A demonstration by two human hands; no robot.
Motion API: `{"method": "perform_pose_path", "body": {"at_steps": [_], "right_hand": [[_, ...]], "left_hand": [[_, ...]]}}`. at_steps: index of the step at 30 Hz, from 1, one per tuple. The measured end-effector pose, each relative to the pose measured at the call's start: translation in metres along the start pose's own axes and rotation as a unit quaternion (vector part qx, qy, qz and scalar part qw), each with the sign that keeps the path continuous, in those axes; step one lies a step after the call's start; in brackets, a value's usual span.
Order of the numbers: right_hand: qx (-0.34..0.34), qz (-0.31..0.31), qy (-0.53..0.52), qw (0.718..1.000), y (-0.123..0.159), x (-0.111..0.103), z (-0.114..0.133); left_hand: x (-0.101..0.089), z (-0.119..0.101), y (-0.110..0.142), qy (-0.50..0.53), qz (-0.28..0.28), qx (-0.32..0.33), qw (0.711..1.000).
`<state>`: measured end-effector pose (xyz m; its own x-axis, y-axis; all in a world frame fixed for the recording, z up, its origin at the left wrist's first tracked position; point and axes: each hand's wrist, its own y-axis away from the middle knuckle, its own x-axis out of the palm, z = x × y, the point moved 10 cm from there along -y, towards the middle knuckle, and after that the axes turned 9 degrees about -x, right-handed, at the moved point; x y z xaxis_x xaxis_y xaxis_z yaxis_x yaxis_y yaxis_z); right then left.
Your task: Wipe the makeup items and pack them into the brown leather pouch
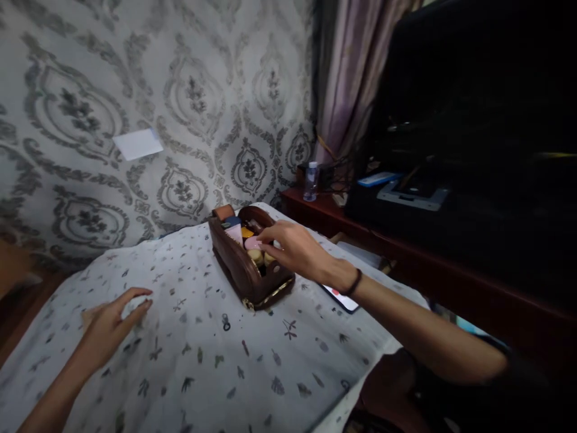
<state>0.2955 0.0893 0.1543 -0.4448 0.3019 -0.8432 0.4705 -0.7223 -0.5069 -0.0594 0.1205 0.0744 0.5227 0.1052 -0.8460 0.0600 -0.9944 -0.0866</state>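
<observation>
A brown leather toiletry bag (234, 264) stands unzipped on the patterned cloth, its gold zipper hanging round the front. Inside are a pale tube with a dark blue cap (233, 225), a yellow item (246, 232) and small jars with yellowish lids (255, 257). My right hand (295, 243) reaches over the bag's right side, thumb and fingertips pinched at a pink round item (252, 243) among these contents. The fingers partly cover it. To the left, my left hand (110, 322) hovers low over the cloth, thumb and forefinger apart, with nothing visible between them.
A phone (341, 299) with a lit screen lies right of the bag, partly under my right forearm. On the dark red desk (331, 211) stand a clear bottle (311, 181) and a large black screen (469, 114). An open drawer (360, 254) juts below. Patterned wallpaper backs the cloth.
</observation>
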Motion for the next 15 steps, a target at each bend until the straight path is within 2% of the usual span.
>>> {"method": "perform_pose_path", "body": {"at_steps": [2, 3, 6, 9, 12, 15], "right_hand": [[-0.042, -0.048, -0.052, 0.997, 0.007, 0.005, 0.023], [-0.070, -0.048, -0.078, 0.993, 0.011, 0.015, 0.037], [-0.149, 0.030, -0.140, 0.978, 0.022, 0.065, 0.078], [-0.154, 0.127, -0.167, 0.966, 0.028, 0.123, 0.101], [-0.101, 0.184, -0.202, 0.957, 0.023, 0.164, 0.110], [-0.062, 0.198, -0.251, 0.946, 0.011, 0.186, 0.120]], "left_hand": [[-0.023, 0.036, 0.003, 0.020, -0.063, -0.025, 0.998], [-0.037, 0.053, 0.006, 0.033, -0.101, -0.041, 0.993], [-0.078, 0.102, 0.016, 0.097, -0.217, -0.095, 0.967], [-0.108, 0.144, 0.024, 0.106, -0.318, -0.147, 0.930], [-0.113, 0.170, 0.019, 0.060, -0.345, -0.168, 0.921], [-0.085, 0.180, 0.006, 0.020, -0.292, -0.173, 0.941]]}}
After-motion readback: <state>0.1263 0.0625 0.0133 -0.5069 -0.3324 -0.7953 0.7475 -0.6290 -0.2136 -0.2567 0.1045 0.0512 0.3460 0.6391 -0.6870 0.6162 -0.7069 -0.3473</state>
